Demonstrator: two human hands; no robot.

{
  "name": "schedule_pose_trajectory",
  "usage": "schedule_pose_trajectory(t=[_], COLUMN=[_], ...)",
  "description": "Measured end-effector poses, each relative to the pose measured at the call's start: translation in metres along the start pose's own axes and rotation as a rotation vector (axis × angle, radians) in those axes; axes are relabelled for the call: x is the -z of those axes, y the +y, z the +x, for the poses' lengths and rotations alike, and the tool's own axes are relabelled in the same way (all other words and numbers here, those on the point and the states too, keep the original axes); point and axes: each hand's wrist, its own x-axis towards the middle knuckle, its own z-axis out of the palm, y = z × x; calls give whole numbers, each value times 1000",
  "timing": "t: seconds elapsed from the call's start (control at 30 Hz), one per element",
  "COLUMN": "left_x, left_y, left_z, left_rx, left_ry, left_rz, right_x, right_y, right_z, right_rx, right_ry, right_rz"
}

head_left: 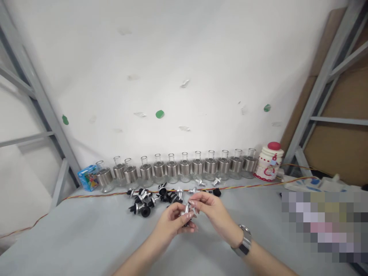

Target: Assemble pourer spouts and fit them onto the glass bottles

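My left hand (177,222) is closed around a small silver bottle pourer (187,208), its lower part hidden by the fingers. With thumb and fingertips, my right hand (212,209) pinches at the top of the same pourer. A watch is on the right wrist. To the left of the hands lies a loose pile of silver-and-black bottle pourers (137,208) with ribbed stoppers. Several bare silver spout pieces (216,181) lie just beyond the hands, beside a small black stopper (217,192).
A row of glass bottles with steel sleeves (171,168) lines the wall. At its left end stands a blue box (88,178), at its right a cream jar with a red lid (269,163). A red-yellow twisted cord (244,186) crosses the grey table (94,237).
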Motion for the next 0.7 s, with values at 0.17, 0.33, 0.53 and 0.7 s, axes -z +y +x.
schedule_pose_trajectory(t=[0.17,0.33,0.53,0.7], left_x=[0,3,1,6], left_y=[0,-3,-1,-2], left_z=[-1,1,-1,1], left_rx=[3,20,23,-3], left_ry=[-3,5,10,-4], left_rz=[8,-1,-16,-101], right_x=[2,4,6,3], right_y=[-1,0,0,1], right_z=[0,-1,-12,-13], right_rx=[32,105,499,501], right_ry=[15,33,-25,-148], right_rz=[-100,-313,-761,-855])
